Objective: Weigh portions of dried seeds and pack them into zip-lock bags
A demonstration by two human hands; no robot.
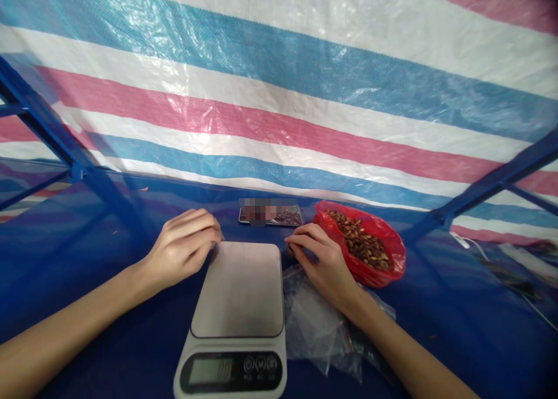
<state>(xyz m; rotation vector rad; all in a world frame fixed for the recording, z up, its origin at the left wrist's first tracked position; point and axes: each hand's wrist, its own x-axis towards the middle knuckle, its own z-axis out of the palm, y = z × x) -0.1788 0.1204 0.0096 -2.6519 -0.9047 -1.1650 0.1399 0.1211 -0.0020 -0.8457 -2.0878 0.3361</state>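
Kitchen scale (238, 288) sits in the middle of the blue table (457, 329), right in front of the person and between both hands. Its long side runs from the person toward the back. The end with the little gray screen (210, 371) and three round buttons (260, 364) points at the person. Its top is a flat, smooth metal plate with round corners, and its body is white plastic.

Behind the table hangs a big shiny tarp (279, 96) with blue, white and pink stripes. It looks woven and crinkly. Slanted blue metal bars (52, 131) stand at the left and right.

A red plastic bag (375, 278) lies open to the right of the scale, full of small brown seeds (361, 242). Thin clear plastic bags (314, 323) lie flat and wrinkled just beside the scale, under the right wrist.

The left hand (183, 248) rests at the far left corner of the scale with its fingers curled together. The right hand (322, 259) rests near the far right corner with thumb and fingers pinched together. I cannot tell if either hand holds something.

A phone (270, 216) lies flat behind the scale, close to the tarp.
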